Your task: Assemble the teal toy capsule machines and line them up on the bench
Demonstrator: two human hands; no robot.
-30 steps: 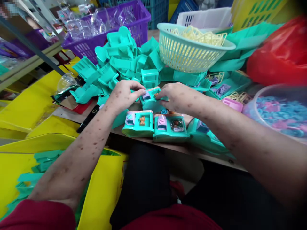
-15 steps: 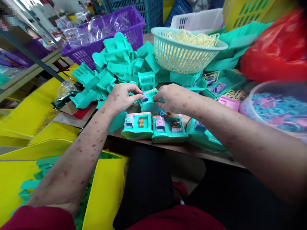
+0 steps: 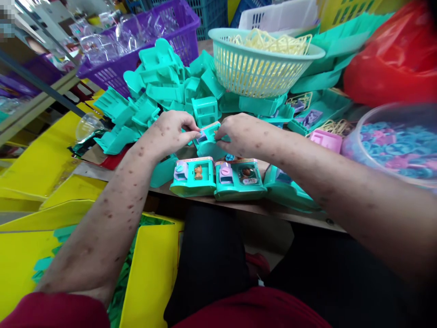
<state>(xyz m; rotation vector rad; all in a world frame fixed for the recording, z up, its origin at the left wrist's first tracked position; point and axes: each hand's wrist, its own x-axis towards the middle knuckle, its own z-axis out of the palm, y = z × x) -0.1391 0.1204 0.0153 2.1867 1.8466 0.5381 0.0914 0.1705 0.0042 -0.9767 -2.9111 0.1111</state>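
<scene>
Both my hands are at one small teal toy housing (image 3: 207, 149), tilted above the table behind a row of similar toys. My left hand (image 3: 175, 130) pinches its left side by a lilac part. My right hand (image 3: 239, 134) is closed on its right end; a bit of orange-brown shows at the fingertips, partly hidden. In front stands a teal toy with a lilac dial piece and a small orange-brown animal figure (image 3: 198, 172). Beside it is another toy (image 3: 241, 191) with a pink dial and a clear round window. A further teal toy (image 3: 287, 193) sits partly under my right forearm.
Teal housings (image 3: 165, 91) are heaped behind my hands. Beyond are a purple crate (image 3: 116, 68) of clear parts and a pale basket (image 3: 259, 75) of cream frames. At right are a tub (image 3: 355, 141) of blue and pink pieces and a red bag (image 3: 382, 68).
The whole view has shifted slightly, and things sit a little higher and further left. The toy housing remains between both hands, with its top tilted slightly more.
</scene>
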